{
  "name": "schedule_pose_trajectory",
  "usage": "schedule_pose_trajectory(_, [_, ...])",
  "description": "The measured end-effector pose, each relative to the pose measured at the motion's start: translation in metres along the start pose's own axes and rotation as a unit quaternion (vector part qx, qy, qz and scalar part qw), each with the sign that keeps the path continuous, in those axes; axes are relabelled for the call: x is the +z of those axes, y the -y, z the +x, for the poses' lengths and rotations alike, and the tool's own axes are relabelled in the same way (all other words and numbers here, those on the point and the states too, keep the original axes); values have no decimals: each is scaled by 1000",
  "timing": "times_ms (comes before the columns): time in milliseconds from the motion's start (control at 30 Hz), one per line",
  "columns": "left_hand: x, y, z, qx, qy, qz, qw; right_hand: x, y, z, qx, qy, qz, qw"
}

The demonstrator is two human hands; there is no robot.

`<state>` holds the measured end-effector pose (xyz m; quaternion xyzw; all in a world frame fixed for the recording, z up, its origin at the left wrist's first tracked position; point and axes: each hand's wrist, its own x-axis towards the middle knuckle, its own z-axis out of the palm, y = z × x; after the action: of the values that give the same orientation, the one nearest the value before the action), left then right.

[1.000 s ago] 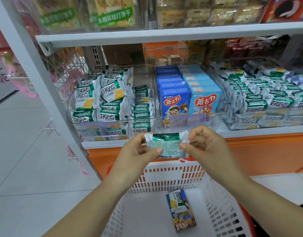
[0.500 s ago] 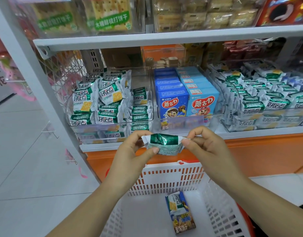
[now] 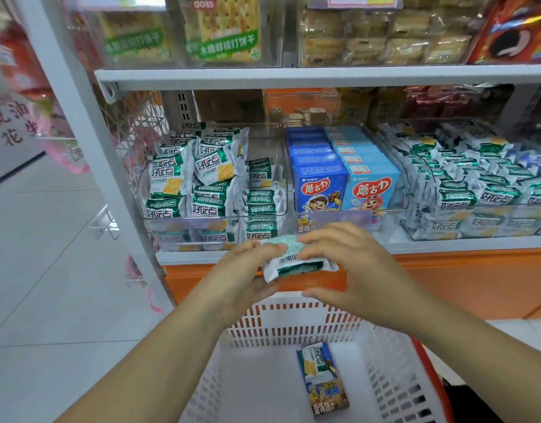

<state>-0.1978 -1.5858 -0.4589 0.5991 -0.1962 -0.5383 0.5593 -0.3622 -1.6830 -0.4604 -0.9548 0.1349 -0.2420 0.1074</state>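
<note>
Holds the packet (image 3: 296, 265) between both hands, just in front of the shelf (image 3: 446, 246) and above the far rim of the basket (image 3: 293, 319). Grips the left end with the left hand (image 3: 241, 279): fingers curled underneath, thumb pressed on top beside the barcode. Clamps the right end with the right hand (image 3: 357, 270): fingers curled over the top face, thumb lower down, contact with the wrapper not discernible. Presents the packet back face up, slightly tilted, barcode toward the camera.

Judged step: checking or turning the packet ahead of placement in the basket, alongside the box (image 3: 327, 392) and the small packet (image 3: 316, 360) already lying on the basket floor.

Faults to guard against:

- Slipping. Caused by a glossy wrapper and a hold at the ends only. Keep one hand closed round the packet until well down inside the basket.
- Missing the basket. Caused by release at the present position, over the far rim rather than the middle. Expect a fall to the floor between shelf and basket. Bring the packet toward the body before letting go.
- Crushing the contents. Caused by squeezing or bending between the two hands. Apply light pressure only.
- Dislodging stock. Caused by pushing the hands forward into the clear bin (image 3: 272, 148), packed to its front wall with like packets. Lower straight down.
</note>
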Motion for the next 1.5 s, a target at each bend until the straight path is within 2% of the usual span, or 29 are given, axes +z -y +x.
schedule_pose_trajectory(133, [-6, -15, -7, -15, 15, -7, 1000, -5, 5, 29, -53, -47, -53, 996])
schedule_pose_trajectory(267, [-24, -41, -9, 41, 9, 34, 999, -18, 3, 63, 15, -59, 34, 998])
schedule_pose_trajectory(367, [-43, -61, -3, 140, -58, 125, 980, -22, -4, 93, 72, -53, 78, 993])
schedule_pose_trajectory(467, [-68, -76, 12, 256, -157, 221, 928, -20, -17, 122, 105, -35, 60, 992])
schedule_pose_trajectory(567, [-88, -91, 34, 335, -232, 328, 852, -19, -25, 147, 109, -12, 50, 993])
schedule_pose_trajectory(667, [-99, -106, 53, 343, -266, 465, 772, -16, -30, 169, 99, 15, 38, 994])
schedule_pose_trajectory(733, [-104, -115, 63, 324, -258, 526, 742, -12, -32, 181, 93, 39, 33, 994])
schedule_pose_trajectory(867, [-114, -125, 70, 331, -221, 459, 794, 0, -23, 210, 32, 102, 1, 994])
schedule_pose_trajectory(967, [-120, -116, 71, 339, -197, 422, 818, 9, -13, 234, -5, 161, -50, 986])
schedule_pose_trajectory(1033, [-122, -109, 73, 340, -197, 445, 805, 13, -10, 245, -10, 193, -61, 979])
schedule_pose_trajectory(1133, [-121, -102, 76, 323, -218, 537, 748, 15, -9, 252, -8, 209, -61, 976])
schedule_pose_trajectory(1167, [-121, -101, 77, 324, -222, 548, 739, 14, -9, 252, -10, 209, -60, 976])
schedule_pose_trajectory(1400, [-123, -104, 83, 362, -208, 537, 733, 9, -2, 269, 21, 290, -93, 952])
schedule_pose_trajectory(1500, [-124, -105, 85, 365, -206, 549, 723, 10, 4, 275, 9, 311, -138, 940])
